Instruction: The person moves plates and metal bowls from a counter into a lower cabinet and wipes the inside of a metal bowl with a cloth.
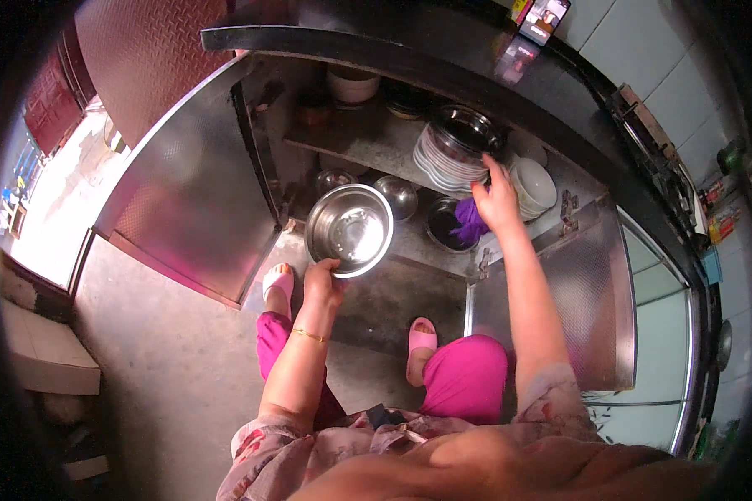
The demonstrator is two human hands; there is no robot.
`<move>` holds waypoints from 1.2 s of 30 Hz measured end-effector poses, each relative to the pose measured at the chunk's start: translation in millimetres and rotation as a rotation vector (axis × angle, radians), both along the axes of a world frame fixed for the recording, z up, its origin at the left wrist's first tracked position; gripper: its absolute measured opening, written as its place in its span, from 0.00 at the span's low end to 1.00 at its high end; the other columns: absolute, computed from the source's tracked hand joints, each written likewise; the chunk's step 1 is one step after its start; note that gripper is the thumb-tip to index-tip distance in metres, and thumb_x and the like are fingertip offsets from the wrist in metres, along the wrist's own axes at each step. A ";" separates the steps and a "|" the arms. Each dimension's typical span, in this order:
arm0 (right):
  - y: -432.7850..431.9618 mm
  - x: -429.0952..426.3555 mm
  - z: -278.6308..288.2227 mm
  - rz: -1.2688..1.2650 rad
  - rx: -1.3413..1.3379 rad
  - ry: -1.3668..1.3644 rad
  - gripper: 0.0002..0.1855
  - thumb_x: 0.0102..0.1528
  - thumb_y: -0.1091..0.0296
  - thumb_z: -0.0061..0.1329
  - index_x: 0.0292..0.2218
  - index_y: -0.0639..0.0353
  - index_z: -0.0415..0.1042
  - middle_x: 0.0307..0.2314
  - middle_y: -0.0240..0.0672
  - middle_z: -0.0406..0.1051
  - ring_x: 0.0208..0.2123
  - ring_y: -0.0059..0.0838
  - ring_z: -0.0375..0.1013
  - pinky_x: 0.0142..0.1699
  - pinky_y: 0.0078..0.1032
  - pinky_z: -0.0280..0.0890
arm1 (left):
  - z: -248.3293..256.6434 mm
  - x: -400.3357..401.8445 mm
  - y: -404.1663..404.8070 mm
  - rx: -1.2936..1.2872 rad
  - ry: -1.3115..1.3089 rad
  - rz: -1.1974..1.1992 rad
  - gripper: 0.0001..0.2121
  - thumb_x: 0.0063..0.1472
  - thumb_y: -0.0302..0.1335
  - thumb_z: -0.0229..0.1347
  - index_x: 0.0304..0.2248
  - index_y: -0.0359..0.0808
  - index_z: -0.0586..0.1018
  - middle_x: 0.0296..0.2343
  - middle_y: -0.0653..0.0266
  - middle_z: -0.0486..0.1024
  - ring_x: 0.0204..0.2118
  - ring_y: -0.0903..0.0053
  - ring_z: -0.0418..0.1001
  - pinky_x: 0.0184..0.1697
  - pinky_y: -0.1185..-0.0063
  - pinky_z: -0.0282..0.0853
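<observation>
My left hand (323, 282) grips the near rim of a round stainless steel bowl (349, 230), tilted so that its shiny inside faces me. On the right, my right hand (496, 199) is at the cabinet's upper shelf, holding a purple cloth (472, 220) that hangs below the palm. Its fingers reach beside a stack of white scalloped plates (446, 164). Steel bowls (467, 127) sit on top of that stack; whether the fingertips touch them is unclear. White bowls (532, 186) are stacked just right of this hand.
The cabinet's left metal door (194, 200) and right metal door (586, 300) stand open. On the lower shelf are a steel bowl (396, 196) and a dark round pan (442, 225). A black countertop (413, 53) overhangs the shelves, with a lit phone (544, 20) on it.
</observation>
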State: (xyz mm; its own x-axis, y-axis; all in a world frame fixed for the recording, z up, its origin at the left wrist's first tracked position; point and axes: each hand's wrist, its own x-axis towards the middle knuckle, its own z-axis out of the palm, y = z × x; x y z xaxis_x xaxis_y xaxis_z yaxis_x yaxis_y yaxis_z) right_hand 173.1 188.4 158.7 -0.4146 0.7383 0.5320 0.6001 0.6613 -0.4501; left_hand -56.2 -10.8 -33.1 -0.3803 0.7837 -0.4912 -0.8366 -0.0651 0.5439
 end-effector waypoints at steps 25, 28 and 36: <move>109.4 -21.8 35.8 -0.235 -0.091 -0.430 0.22 0.56 0.59 0.29 0.49 0.60 0.59 0.48 0.49 0.57 0.48 0.49 0.58 0.54 0.36 0.52 | 27.3 12.1 -5.9 -0.001 0.168 0.125 0.08 0.51 0.20 0.44 0.31 0.25 0.68 0.23 0.56 0.71 0.16 0.70 0.71 0.14 0.76 0.71; 112.3 -8.2 37.8 -0.209 0.121 -0.356 0.22 0.55 0.56 0.33 0.47 0.59 0.61 0.47 0.48 0.59 0.49 0.47 0.58 0.54 0.33 0.51 | 31.4 14.2 -4.5 0.009 0.191 0.113 0.10 0.49 0.19 0.44 0.34 0.27 0.68 0.21 0.58 0.71 0.12 0.71 0.68 0.12 0.77 0.70; 29.7 -1.1 48.7 -0.048 0.060 -0.115 0.15 0.55 0.67 0.35 0.39 0.67 0.65 0.37 0.49 0.67 0.35 0.47 0.69 0.40 0.36 0.63 | 39.8 14.5 -7.2 0.019 0.190 0.086 0.17 0.48 0.18 0.43 0.41 0.34 0.63 0.26 0.61 0.68 0.20 0.73 0.71 0.15 0.77 0.72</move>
